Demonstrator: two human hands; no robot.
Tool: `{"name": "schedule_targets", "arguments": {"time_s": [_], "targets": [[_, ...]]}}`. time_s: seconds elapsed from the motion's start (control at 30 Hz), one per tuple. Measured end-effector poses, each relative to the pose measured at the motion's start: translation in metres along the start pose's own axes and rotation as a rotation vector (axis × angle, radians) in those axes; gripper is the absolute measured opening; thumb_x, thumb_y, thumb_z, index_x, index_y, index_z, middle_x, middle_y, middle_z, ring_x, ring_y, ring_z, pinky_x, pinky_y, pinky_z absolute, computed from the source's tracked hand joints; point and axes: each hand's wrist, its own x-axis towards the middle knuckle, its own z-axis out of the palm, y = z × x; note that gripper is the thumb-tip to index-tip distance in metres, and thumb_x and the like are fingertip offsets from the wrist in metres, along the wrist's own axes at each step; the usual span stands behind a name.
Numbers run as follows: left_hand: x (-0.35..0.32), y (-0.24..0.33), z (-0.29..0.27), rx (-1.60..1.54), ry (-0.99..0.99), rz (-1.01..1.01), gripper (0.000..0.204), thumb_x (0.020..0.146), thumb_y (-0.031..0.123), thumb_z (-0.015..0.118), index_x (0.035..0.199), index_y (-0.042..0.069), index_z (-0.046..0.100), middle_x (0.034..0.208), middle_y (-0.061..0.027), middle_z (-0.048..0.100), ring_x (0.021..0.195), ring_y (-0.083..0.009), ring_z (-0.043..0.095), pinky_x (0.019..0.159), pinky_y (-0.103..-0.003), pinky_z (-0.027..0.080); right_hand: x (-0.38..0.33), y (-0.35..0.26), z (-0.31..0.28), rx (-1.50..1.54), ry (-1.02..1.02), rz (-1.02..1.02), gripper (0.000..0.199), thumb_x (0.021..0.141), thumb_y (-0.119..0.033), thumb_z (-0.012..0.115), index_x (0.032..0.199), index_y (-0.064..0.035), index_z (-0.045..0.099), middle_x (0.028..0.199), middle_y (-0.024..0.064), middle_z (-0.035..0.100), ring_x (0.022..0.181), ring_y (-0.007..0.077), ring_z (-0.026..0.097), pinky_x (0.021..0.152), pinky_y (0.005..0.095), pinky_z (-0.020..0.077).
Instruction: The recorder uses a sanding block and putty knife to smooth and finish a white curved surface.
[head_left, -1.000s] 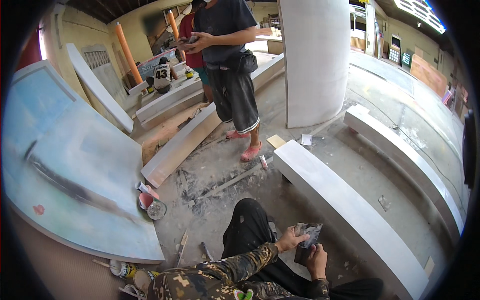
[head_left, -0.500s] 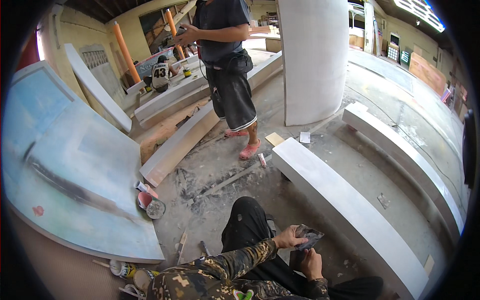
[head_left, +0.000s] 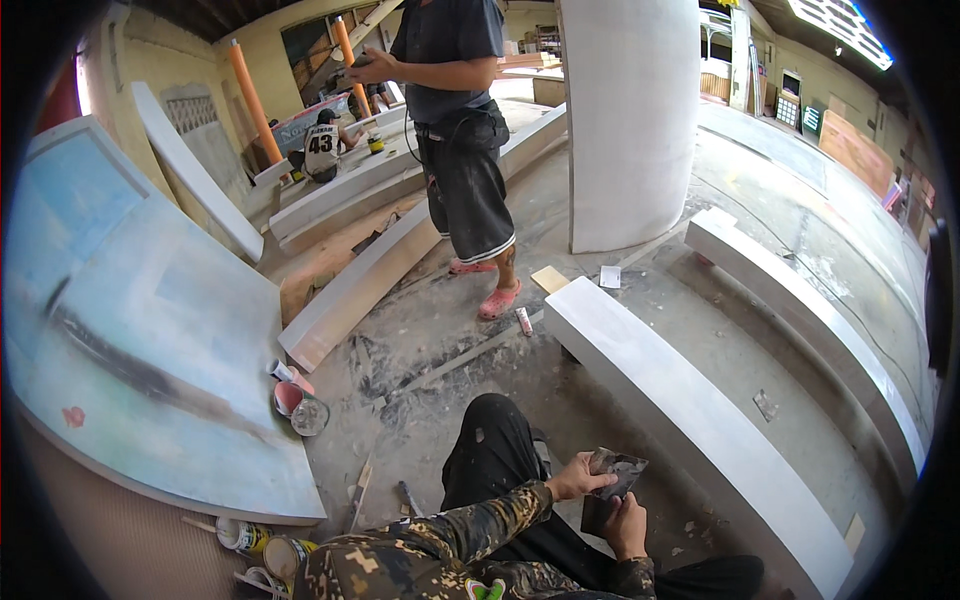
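left hand pinching smudged sheet, right hand gripping dark piece, dusty grey floor, white beam at four o'clock, yellowish wall at eleven o'clock

I counted 1 L hand, 1 R hand & 2 dark flat pcs. Around me were 2 other ppl, 2 pink clogs, 2 orange posts, 1 tall wht curved panel, 1 blue ptd panel, 2 yellow-label tins, plus 2 long wht beams on the R.
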Motion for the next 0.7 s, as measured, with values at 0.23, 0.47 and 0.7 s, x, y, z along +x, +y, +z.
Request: {"name": "schedule_targets", "arguments": {"time_s": [0.23, 0.47, 0.7], "targets": [[0.001, -0.008, 0.0, 0.024, 0.111, 0.025, 0.022, 0.09, 0.005, 0.072, 0.11, 0.002, 0.067, 0.102, -0.0014, 0.071, 0.091, -0.0092, 0.063, 0.085, -0.028, 0.053, 0.003, -0.006, -0.004, 0.046, 0.062, 0.016, 0.023, 0.097, -0.019, 0.058, 0.086, 0.0001, 0.051, 0.071, 0.0297, 0.06, 0.072, 0.0529, 0.059, 0.059, 0.0568, 0.0434], [0.0, 0.002, 0.005, 0.017, 0.161, 0.02, 0.018, 0.089, 0.01, 0.073, 0.105, 0.002, 0.07, 0.101, -0.0014, 0.073, 0.091, -0.0096, 0.064, 0.084, -0.028, 0.051, 0.003, -0.009, -0.006, 0.101, 0.099, 0.047, 0.022, 0.098, -0.018, 0.058, 0.087, 0.0003, 0.051, 0.073, 0.0302, 0.061, 0.074, 0.0532, 0.06, 0.06, 0.0564, 0.044], [0.0, 0.003, 0.007, 0.047, 0.204, 0.042, 0.021, 0.088, 0.011, 0.074, 0.106, 0.002, 0.07, 0.101, -0.0018, 0.073, 0.091, -0.0106, 0.064, 0.085, -0.03, 0.051, 0.005, -0.01, -0.005, 0.149, 0.112, 0.062, 0.02, 0.096, -0.012, 0.06, 0.086, 0.0035, 0.052, 0.073, 0.0299, 0.06, 0.074, 0.0525, 0.06, 0.059, 0.0504, 0.0449]]}}
